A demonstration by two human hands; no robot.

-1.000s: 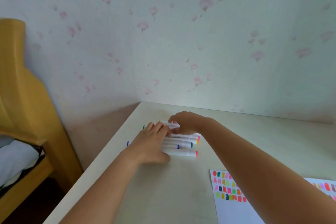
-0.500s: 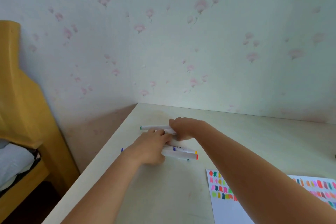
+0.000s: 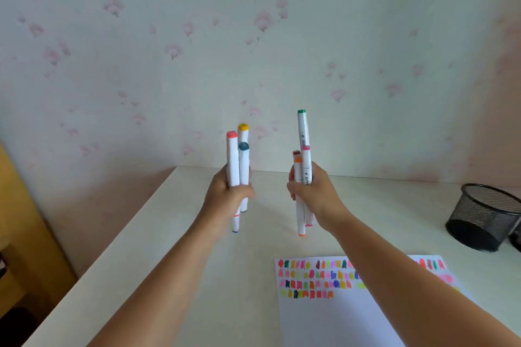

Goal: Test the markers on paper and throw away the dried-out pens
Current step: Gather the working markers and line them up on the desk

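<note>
Two fistfuls of markers, all standing upright over the table (image 3: 146, 248)

The left hand (image 3: 228, 197) had its fingers curled round one bunch (image 3: 233, 160), with red, yellow and teal caps pointing up. The right hand (image 3: 314, 196) gripped the other bunch (image 3: 306, 166), green cap topmost, orange and pink ends pointing down. Both bunches were up in the air, beyond the swatch-covered paper (image 3: 324, 324). A black mesh cup (image 3: 479, 214) sat far right.
</note>
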